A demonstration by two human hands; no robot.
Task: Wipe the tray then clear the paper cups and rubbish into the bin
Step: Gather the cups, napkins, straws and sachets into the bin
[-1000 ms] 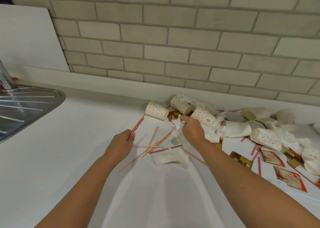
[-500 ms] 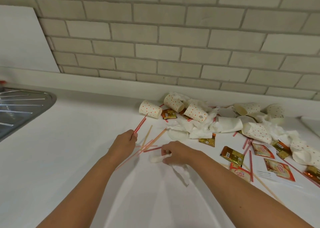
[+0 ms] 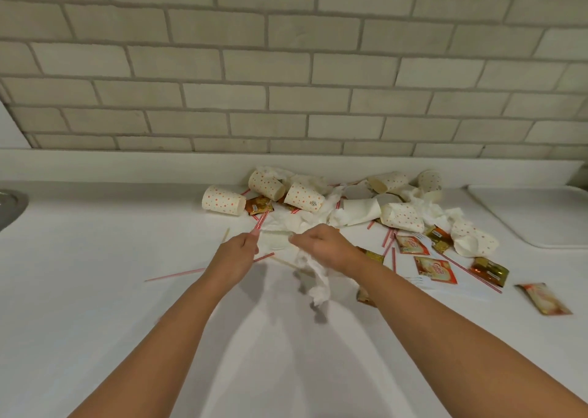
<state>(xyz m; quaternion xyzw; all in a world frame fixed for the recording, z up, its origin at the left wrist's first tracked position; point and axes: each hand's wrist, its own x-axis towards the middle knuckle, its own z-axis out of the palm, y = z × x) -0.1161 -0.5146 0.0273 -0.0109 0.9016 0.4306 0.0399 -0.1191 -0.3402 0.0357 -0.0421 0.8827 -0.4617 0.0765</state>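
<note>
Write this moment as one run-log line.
phase: clearing | left hand: grips striped straws | right hand: grips crumpled tissue | paper cups: tipped over by wall | tray: far right

Soft, even light is falling from overhead onto the white counter (image 3: pixel 95 322), bright without glaring, and it is washing the pale tray (image 3: pixel 541 220) almost into the surface around it. My forearms are casting several faint, overlapping grey shadows that are fanning toward me (more than one lamp, by the look of them). A darker patch is sitting under the tissue (image 3: pixel 318 290) my right hand (image 3: pixel 324 247) is gripping. That tissue, my left hand (image 3: pixel 235 257) and the striped straw (image 3: pixel 261 221) it is pinching are smearing slightly with motion. The brick wall (image 3: pixel 286 67) is bowing toward the frame's edges.
</note>
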